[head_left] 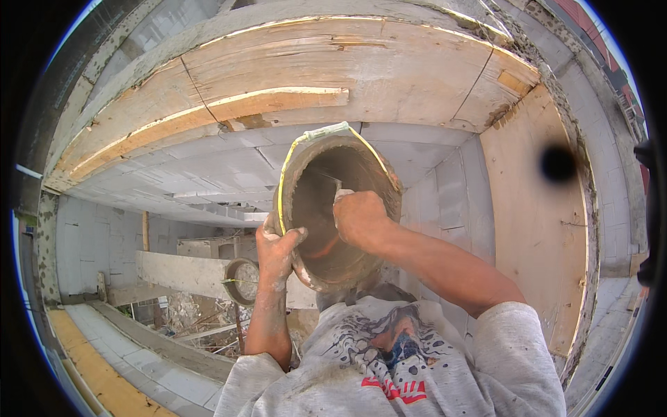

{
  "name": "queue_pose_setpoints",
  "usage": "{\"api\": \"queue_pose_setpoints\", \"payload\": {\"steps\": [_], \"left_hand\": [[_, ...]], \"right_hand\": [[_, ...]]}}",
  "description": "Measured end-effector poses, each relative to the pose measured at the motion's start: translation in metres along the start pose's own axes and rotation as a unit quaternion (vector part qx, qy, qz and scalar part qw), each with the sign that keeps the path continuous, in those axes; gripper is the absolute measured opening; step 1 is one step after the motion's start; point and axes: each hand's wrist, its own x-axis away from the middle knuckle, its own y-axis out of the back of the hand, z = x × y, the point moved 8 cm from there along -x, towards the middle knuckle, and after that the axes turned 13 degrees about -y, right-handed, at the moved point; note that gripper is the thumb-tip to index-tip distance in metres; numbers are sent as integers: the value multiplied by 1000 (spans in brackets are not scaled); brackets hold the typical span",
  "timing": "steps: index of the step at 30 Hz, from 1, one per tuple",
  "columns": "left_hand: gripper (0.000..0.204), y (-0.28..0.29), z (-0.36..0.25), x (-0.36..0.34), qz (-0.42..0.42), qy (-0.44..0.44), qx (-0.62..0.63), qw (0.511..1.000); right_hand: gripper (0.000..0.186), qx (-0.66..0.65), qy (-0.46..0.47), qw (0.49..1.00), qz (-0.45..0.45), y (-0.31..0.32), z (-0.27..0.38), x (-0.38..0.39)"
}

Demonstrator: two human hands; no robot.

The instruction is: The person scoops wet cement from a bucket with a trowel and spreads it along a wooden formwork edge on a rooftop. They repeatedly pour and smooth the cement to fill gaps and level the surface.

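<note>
Right hand (pixel 361 219): fingers clenched, knuckles up, inside the mouth of the bucket (pixel 309 187); we see a slim pale piece (pixel 338 185) jutting from the fist and judge it the end of a gripped tool, the rest being hidden. Left hand (pixel 276 251): grasping the bucket at the lower left of its rim, thumb lapped over the edge, other fingers mostly out of sight on the outer wall. The bucket is held up before the chest, tilted, its mouth toward us; a yellow cord handle (pixel 281 184) runs around the rim's left and upper edges. Progress: we judge the work inside the bucket to be under way. Grey residue coats the inner wall and we make out no heaped load, so little may be left, though the shadowed bottom prevents a firm reading. Farther out, a second bucket (pixel 243 281) shows against the right part of a pale beam (pixel 180 267), untouched; its support is unclear. Beyond the far rim runs a long wooden board (pixel 299 66), with another board (pixel 531 208) at its right end.
</note>
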Motion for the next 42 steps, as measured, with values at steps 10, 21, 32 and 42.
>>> {"api": "queue_pose_setpoints", "payload": {"steps": [10,21,32,42], "left_hand": [[42,25,-21,-13,-3,-30,-56,998],[32,7,-25,-13,9,-26,-85,996],[27,-12,-14,-13,22,-38,-48,998],[34,-45,-12,-19,91,-33,-89,991]], "right_hand": [[29,31,118,992,-37,-26,-3,31],[23,68,111,991,-9,-43,7,45],[24,71,9,997,17,-51,11,35],[33,203,-98,965,-130,23,-46,15]]}}
